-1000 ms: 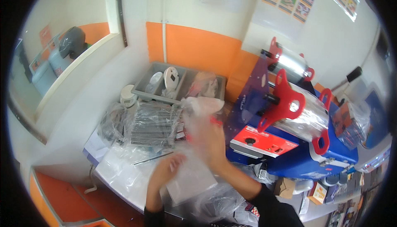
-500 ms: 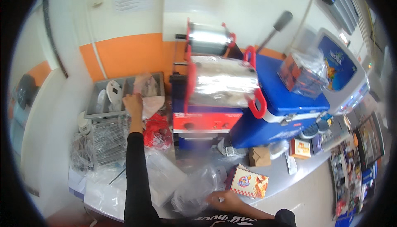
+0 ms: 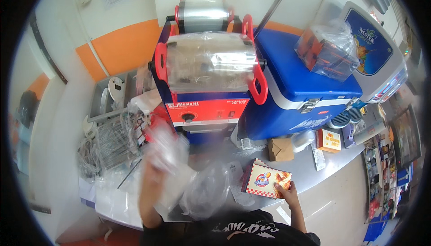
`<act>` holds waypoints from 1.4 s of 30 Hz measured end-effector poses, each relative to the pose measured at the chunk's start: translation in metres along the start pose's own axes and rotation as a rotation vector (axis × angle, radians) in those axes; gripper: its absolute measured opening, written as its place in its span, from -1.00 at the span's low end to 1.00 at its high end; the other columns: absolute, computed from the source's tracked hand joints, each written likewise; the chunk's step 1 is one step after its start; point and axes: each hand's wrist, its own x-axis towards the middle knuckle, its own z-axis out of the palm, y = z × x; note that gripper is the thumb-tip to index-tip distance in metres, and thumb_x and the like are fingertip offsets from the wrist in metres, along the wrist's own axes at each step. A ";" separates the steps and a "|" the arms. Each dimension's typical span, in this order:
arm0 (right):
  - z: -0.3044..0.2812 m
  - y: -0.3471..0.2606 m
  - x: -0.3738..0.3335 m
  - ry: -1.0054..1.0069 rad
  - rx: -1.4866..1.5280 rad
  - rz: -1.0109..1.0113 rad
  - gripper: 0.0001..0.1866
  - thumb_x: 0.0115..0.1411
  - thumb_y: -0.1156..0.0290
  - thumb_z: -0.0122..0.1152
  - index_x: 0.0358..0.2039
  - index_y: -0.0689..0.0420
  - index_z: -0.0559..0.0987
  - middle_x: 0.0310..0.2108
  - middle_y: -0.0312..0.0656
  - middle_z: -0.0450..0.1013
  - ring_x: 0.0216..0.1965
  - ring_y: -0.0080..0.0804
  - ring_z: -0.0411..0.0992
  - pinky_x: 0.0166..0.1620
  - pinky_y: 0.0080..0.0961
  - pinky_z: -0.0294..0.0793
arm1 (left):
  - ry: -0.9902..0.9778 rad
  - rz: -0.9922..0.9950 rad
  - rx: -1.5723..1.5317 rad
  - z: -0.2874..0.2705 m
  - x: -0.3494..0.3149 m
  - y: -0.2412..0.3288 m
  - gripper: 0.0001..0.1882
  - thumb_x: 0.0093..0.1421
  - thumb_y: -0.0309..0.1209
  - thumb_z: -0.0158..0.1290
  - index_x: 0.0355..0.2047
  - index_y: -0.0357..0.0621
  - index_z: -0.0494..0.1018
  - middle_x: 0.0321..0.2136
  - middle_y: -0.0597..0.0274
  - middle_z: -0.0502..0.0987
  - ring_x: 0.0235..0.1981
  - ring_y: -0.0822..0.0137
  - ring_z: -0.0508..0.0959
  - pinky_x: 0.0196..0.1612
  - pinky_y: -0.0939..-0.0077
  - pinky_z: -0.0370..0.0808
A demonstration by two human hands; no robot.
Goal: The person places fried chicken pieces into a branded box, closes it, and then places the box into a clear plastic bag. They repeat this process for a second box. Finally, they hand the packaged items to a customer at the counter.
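Currently, right hand (image 3: 290, 193) clamped on cream-and-red printed cardboard box (image 3: 264, 181). Left hand (image 3: 154, 177), blurred, grips crumpled clear plastic bundle (image 3: 165, 149).

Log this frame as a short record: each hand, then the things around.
Left hand: motion-blurred, holding clear plastic
Right hand: gripping the right edge of a printed box, thumb on top
Centre: red-and-blue machine with large film roll
Right of machine: blue cooler, bagged box on its lid
Left rear: grey tray
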 end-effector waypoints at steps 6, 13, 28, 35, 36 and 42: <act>-0.008 -0.018 -0.003 -0.104 0.105 0.103 -0.40 0.00 0.28 0.46 -0.07 0.38 0.40 -0.18 -0.10 0.50 -0.24 -0.48 0.51 -0.15 -0.53 0.52 | -0.301 -0.311 0.186 0.120 -0.102 -0.016 -0.65 0.14 -0.46 0.05 -0.04 -0.16 0.36 -0.19 0.04 0.48 -0.18 0.13 0.49 -0.05 0.26 0.38; -0.006 -0.037 -0.007 -0.171 0.154 0.016 -0.49 0.03 0.37 0.42 -0.08 0.35 0.44 -0.19 -0.12 0.52 -0.23 -0.48 0.51 -0.15 -0.52 0.52 | -0.140 -0.046 0.535 0.125 -0.132 -0.020 -0.72 0.14 -0.33 0.10 -0.12 -0.07 0.51 -0.27 0.10 0.60 -0.21 0.08 0.54 0.02 0.13 0.30; 0.161 -0.112 0.001 -0.877 -0.707 -0.348 -0.09 -0.15 0.06 0.53 0.05 0.40 0.29 -0.11 -0.04 0.45 -0.18 -0.38 0.49 -0.13 -0.47 0.49 | 0.241 -0.474 0.129 0.125 -0.188 -0.058 -0.37 0.07 -0.65 -0.05 0.21 -0.20 0.19 0.11 -0.34 0.18 0.09 -0.31 0.22 0.22 0.01 0.11; 0.191 -0.067 0.038 -1.276 -0.477 -0.293 0.10 -0.14 -0.13 0.41 0.24 0.31 0.15 0.02 0.08 0.40 0.04 -0.23 0.39 0.06 -0.41 0.35 | 0.082 -0.373 0.065 0.123 -0.197 -0.085 -0.28 -0.02 -0.70 -0.15 0.24 -0.43 0.03 0.21 -0.37 0.11 0.26 -0.31 0.04 0.32 0.14 -0.03; 0.191 -0.064 0.044 -1.277 -0.529 -0.303 0.11 -0.13 -0.14 0.40 0.27 0.29 0.12 0.04 0.08 0.38 0.05 -0.23 0.38 0.07 -0.42 0.34 | 0.087 -0.365 0.060 0.123 -0.198 -0.085 -0.27 -0.02 -0.70 -0.16 0.25 -0.44 0.01 0.22 -0.36 0.10 0.29 -0.29 0.01 0.33 0.15 -0.05; 0.181 -0.072 0.056 -1.358 -0.728 -0.438 -0.08 0.03 0.14 0.39 0.27 0.28 0.13 0.06 -0.01 0.36 0.02 -0.31 0.39 0.10 -0.42 0.36 | 0.126 -0.468 -0.057 0.122 -0.205 -0.091 -0.23 0.02 -0.67 -0.15 0.30 -0.36 -0.06 0.28 -0.39 -0.05 0.35 -0.23 -0.14 0.34 0.20 -0.10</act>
